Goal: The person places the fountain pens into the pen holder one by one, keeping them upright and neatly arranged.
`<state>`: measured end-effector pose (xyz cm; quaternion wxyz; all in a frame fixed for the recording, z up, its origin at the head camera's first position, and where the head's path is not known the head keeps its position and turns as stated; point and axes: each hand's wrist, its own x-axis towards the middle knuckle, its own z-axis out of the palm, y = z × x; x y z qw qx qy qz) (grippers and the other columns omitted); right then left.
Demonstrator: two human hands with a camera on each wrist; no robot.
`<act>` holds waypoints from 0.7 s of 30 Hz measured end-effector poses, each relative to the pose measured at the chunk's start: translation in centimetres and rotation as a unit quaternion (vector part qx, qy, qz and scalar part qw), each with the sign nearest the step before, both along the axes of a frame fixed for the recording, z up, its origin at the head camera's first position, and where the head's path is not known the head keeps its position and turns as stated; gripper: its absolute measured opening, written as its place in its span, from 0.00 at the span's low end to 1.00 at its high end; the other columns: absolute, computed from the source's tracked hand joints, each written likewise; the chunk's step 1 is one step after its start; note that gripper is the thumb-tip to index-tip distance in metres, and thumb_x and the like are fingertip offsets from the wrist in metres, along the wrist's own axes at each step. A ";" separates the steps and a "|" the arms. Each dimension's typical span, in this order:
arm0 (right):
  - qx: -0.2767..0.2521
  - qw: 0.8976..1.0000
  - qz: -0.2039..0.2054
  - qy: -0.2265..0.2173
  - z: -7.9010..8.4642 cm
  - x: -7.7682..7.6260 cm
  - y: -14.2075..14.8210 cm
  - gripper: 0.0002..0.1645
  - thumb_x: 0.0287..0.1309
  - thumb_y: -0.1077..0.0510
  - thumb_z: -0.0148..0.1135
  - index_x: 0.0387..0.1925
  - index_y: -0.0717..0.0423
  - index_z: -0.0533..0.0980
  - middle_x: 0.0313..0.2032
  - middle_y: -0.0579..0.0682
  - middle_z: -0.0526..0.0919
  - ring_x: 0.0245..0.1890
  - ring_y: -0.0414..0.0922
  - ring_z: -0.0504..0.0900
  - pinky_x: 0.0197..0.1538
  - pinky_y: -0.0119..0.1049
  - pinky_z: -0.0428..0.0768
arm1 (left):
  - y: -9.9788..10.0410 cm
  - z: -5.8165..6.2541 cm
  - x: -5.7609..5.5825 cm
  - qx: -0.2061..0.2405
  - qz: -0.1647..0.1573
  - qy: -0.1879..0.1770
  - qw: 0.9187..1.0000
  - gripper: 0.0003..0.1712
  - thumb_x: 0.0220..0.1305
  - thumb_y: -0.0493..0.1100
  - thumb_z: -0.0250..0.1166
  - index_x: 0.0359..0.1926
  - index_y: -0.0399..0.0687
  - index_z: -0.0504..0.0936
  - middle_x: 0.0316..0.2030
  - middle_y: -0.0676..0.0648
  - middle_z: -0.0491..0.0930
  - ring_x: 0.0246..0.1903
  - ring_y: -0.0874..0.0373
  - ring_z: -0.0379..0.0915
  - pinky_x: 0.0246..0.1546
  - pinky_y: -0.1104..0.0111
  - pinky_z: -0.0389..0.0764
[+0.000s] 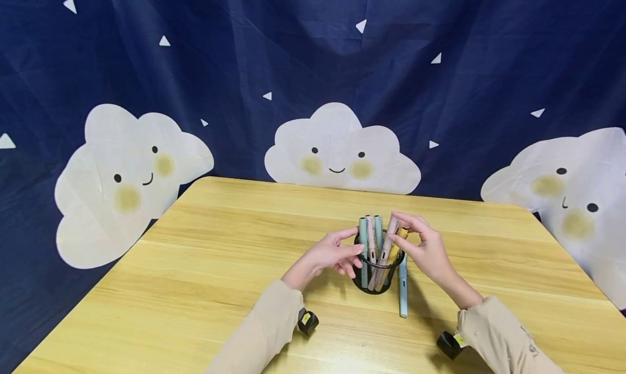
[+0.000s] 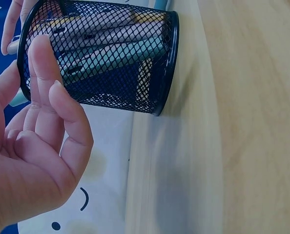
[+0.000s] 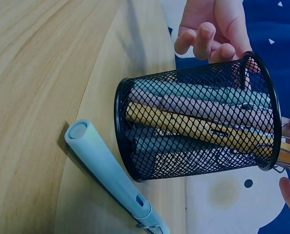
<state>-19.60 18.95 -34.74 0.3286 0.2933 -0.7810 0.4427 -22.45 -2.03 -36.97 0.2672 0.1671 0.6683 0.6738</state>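
Note:
A black mesh pen cup [image 1: 363, 285] stands upright on the table, holding several pens. My left hand [image 1: 332, 253] holds the cup by its rim, thumb and fingers on its left side; in the left wrist view some fingers of this hand [image 2: 47, 141] lie against the mesh. Above the cup's right side, my right hand [image 1: 430, 250] pinches the upper end of a pale pink pen [image 1: 388, 245] whose lower part is inside the cup. Beside it leans a yellow pen [image 1: 398, 242]. Green pens [image 1: 363, 234] and another pink pen stand to the left.
A light blue pen [image 1: 403, 292] lies on the wooden table [image 1: 195, 287], just right of the cup. A dark blue curtain [image 1: 313, 48] with smiling clouds hangs behind the table's far edge. Each wrist wears a small black camera [image 1: 307, 322].

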 end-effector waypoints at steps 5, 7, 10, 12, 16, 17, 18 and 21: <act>-0.003 1.000 0.004 0.008 1.4 1.1 -1.0 0.26 0.31 0.83 0.63 0.41 0.76 0.73 0.30 0.64 0.76 0.32 0.41 0.72 0.36 0.23 0.71 | -0.1 0.0 0.0 0.003 -0.002 -0.001 1.000 0.35 0.62 0.42 0.58 0.67 0.51 0.54 0.21 0.44 0.79 0.13 0.58 0.74 0.11 0.77 0.71; -0.001 1.000 0.004 0.010 1.9 1.5 -1.2 0.24 0.31 0.83 0.63 0.39 0.77 0.74 0.30 0.65 0.76 0.33 0.42 0.72 0.36 0.23 0.70 | -0.1 0.0 0.0 0.003 -0.002 -0.001 1.000 0.35 0.62 0.42 0.58 0.67 0.50 0.54 0.21 0.44 0.79 0.13 0.58 0.74 0.11 0.77 0.71; 0.009 1.000 0.001 0.012 2.0 1.5 -1.3 0.22 0.31 0.82 0.64 0.36 0.75 0.75 0.31 0.65 0.77 0.33 0.44 0.72 0.35 0.22 0.69 | -0.1 0.1 0.0 0.002 -0.003 -0.001 1.000 0.36 0.62 0.42 0.57 0.67 0.50 0.53 0.21 0.44 0.79 0.13 0.58 0.74 0.11 0.77 0.71; 0.013 1.000 0.001 0.012 1.6 1.2 -1.1 0.20 0.31 0.82 0.64 0.35 0.74 0.76 0.31 0.64 0.78 0.34 0.44 0.72 0.36 0.23 0.68 | -0.1 0.1 0.1 0.001 -0.003 -0.001 1.000 0.36 0.62 0.42 0.57 0.67 0.49 0.53 0.21 0.45 0.79 0.13 0.58 0.74 0.11 0.77 0.71; 0.016 1.000 0.004 0.004 0.4 0.2 -0.4 0.19 0.33 0.80 0.65 0.35 0.70 0.78 0.33 0.60 0.80 0.39 0.42 0.72 0.43 0.23 0.67 | -0.1 0.1 0.1 0.001 -0.004 0.001 1.000 0.35 0.62 0.42 0.57 0.67 0.50 0.53 0.21 0.45 0.79 0.13 0.58 0.74 0.12 0.77 0.71; 0.014 1.000 0.006 0.001 0.1 0.0 -0.2 0.19 0.34 0.79 0.66 0.35 0.69 0.79 0.34 0.59 0.80 0.40 0.42 0.72 0.44 0.23 0.67 | -0.1 0.1 0.1 0.001 -0.004 0.000 1.000 0.35 0.62 0.42 0.57 0.67 0.51 0.54 0.21 0.45 0.79 0.13 0.58 0.74 0.12 0.77 0.71; 0.013 1.000 0.007 -0.001 -0.2 -0.3 0.0 0.18 0.35 0.78 0.66 0.35 0.68 0.79 0.35 0.58 0.80 0.41 0.42 0.72 0.46 0.23 0.67 | -0.1 0.1 0.1 0.001 -0.005 0.000 1.000 0.35 0.62 0.42 0.57 0.67 0.51 0.54 0.21 0.45 0.79 0.13 0.58 0.74 0.12 0.77 0.71; 0.011 1.000 0.015 -0.004 -0.5 -0.5 0.2 0.15 0.38 0.76 0.66 0.34 0.67 0.79 0.36 0.56 0.80 0.43 0.42 0.72 0.48 0.24 0.67 | -0.1 0.1 0.1 0.000 -0.004 -0.001 1.000 0.35 0.62 0.42 0.57 0.67 0.51 0.54 0.21 0.45 0.79 0.13 0.58 0.74 0.12 0.77 0.70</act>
